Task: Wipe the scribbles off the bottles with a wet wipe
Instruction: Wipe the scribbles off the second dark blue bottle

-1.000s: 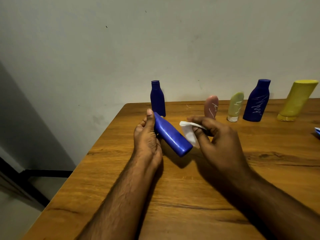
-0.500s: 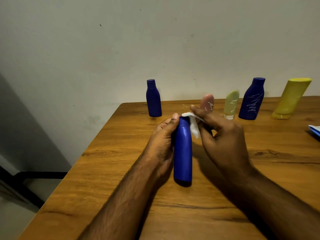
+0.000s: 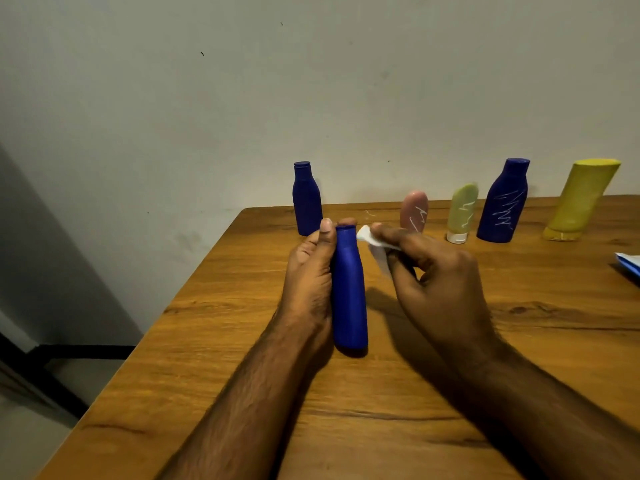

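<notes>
Wooden table [image 3: 450,393] meets a pale wall. At its centre the left hand [image 3: 308,275] grips a plain blue bottle [image 3: 348,289], cap toward 12 o'clock. At 3 o'clock of the cap, apart, the right hand [image 3: 436,282] pinches a crumpled white wet wipe [image 3: 372,242].

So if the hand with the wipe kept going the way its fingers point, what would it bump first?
Probably the blue bottle gripped by the left hand: the right hand and its wet wipe aim left at its neck, though depth is unclear.
</notes>
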